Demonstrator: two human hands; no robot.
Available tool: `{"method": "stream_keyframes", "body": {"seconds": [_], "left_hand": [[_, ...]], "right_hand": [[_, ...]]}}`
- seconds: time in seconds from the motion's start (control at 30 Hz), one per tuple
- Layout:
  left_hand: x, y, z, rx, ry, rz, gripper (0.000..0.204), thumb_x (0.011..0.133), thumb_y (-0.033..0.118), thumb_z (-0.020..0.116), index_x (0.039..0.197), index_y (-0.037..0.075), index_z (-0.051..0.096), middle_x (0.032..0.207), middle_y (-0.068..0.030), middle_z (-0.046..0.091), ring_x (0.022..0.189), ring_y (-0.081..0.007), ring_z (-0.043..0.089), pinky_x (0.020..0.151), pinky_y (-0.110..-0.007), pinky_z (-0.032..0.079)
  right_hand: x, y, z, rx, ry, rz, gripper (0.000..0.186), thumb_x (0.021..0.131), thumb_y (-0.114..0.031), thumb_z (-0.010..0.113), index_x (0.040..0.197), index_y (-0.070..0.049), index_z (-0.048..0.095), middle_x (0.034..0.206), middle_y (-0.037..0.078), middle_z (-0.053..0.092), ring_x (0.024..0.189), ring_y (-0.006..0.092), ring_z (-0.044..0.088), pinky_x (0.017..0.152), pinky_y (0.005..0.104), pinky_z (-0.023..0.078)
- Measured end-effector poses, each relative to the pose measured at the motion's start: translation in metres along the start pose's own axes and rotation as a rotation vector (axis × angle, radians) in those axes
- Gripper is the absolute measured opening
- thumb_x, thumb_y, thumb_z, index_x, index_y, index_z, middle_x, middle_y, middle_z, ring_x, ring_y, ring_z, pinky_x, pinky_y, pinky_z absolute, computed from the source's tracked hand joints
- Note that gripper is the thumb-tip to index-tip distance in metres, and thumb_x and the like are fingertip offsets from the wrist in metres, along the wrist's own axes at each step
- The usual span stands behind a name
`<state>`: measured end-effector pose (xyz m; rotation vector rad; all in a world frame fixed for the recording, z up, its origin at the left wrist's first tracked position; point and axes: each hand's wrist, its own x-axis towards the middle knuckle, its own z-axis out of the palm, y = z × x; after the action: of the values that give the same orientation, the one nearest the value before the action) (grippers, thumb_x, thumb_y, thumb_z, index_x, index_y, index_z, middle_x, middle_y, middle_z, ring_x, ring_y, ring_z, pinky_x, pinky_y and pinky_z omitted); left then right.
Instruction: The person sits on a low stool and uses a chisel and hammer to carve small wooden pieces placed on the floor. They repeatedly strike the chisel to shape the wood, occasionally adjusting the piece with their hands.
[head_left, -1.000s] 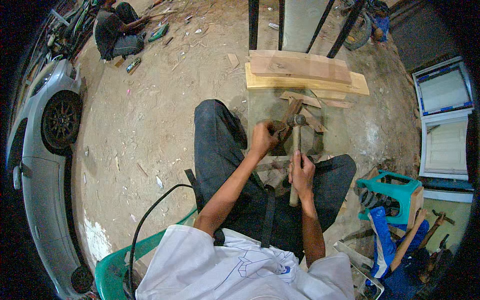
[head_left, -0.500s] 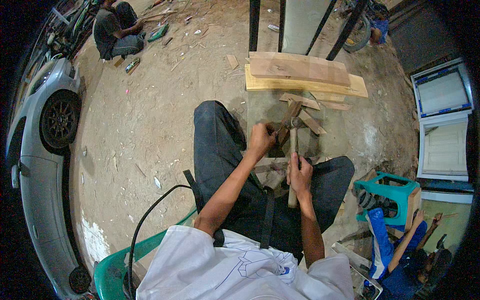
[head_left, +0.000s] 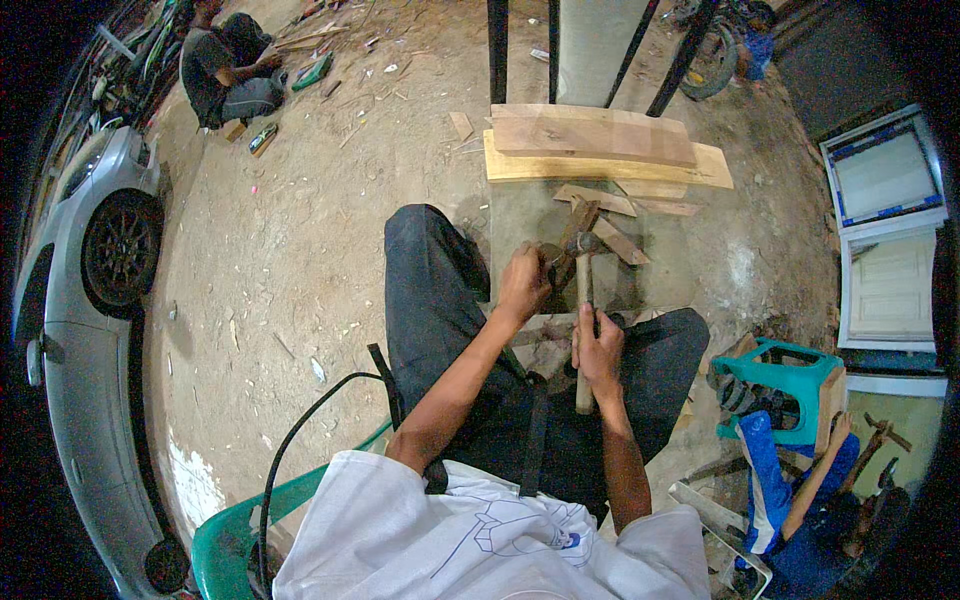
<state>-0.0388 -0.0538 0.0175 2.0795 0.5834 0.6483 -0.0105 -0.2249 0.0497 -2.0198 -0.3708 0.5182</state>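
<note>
My right hand is closed round the wooden handle of a hammer, and the metal head rests at or just over a narrow dark wood piece. That piece stands tilted between my knees. My left hand is beside it, fingers pinched together at its left side; what they hold is too small and dark to make out. Right of the hammer head lies a short wood offcut, and another offcut is just beyond the dark piece.
Wide planks lie ahead by black metal legs. A silver car stands left. One person sits far left; another, with a hammer, is at lower right near a green stool. White framed panels are at right.
My hands and the hammer have barely moved, while the view has shifted slightly. The hammer of the person at lower right has turned and shows more clearly.
</note>
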Motion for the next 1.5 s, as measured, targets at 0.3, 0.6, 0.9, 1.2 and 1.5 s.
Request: {"method": "stream_keyframes", "body": {"seconds": [0.3,0.6,0.9,1.2,1.5], "left_hand": [[0.008,0.020,-0.017,0.027,-0.046,-0.275,0.010,0.074,0.002,0.065,0.076,-0.007,0.063,0.077,-0.0309,0.059,0.076,-0.0480,0.060,0.064,-0.049,0.047],[0.001,-0.006,-0.005,0.034,-0.107,-0.038,0.029,0.078,0.015,0.070,0.102,0.000,0.064,0.097,-0.0232,0.064,0.090,-0.0402,0.062,0.079,-0.048,0.050],[-0.004,0.000,0.005,0.139,-0.023,0.132,0.025,0.076,0.006,0.066,0.097,-0.004,0.058,0.093,-0.0246,0.055,0.088,-0.0446,0.053,0.077,-0.048,0.045],[-0.002,-0.013,0.020,-0.385,0.007,-0.017,0.026,0.076,0.006,0.065,0.100,-0.004,0.060,0.094,-0.0272,0.056,0.088,-0.0474,0.052,0.075,-0.051,0.044],[-0.004,0.007,0.007,-0.025,0.064,0.116,0.022,0.076,0.007,0.066,0.095,-0.003,0.060,0.088,-0.0261,0.057,0.085,-0.0467,0.052,0.071,-0.051,0.043]], "right_hand": [[-0.005,-0.017,-0.001,0.070,-0.005,0.000,0.043,0.101,-0.039,0.049,0.075,-0.005,0.053,0.053,0.000,0.049,0.036,0.0093,0.045,0.035,0.0269,0.035],[0.003,0.012,0.004,-0.008,-0.002,-0.039,0.044,0.101,-0.041,0.048,0.077,-0.005,0.054,0.053,0.001,0.049,0.037,0.0095,0.046,0.035,0.0267,0.035],[-0.003,-0.017,-0.005,0.064,-0.059,0.088,0.044,0.099,-0.041,0.052,0.079,-0.002,0.060,0.056,0.005,0.056,0.046,0.0172,0.056,0.045,0.0360,0.043],[-0.007,-0.020,-0.003,0.037,-0.041,0.007,0.041,0.102,-0.037,0.049,0.076,-0.004,0.053,0.055,-0.001,0.048,0.038,0.0083,0.045,0.035,0.0260,0.035],[-0.009,-0.016,-0.003,-0.031,-0.055,-0.051,0.041,0.101,-0.036,0.049,0.075,-0.004,0.053,0.054,0.000,0.048,0.037,0.0083,0.045,0.035,0.0259,0.035]]}}
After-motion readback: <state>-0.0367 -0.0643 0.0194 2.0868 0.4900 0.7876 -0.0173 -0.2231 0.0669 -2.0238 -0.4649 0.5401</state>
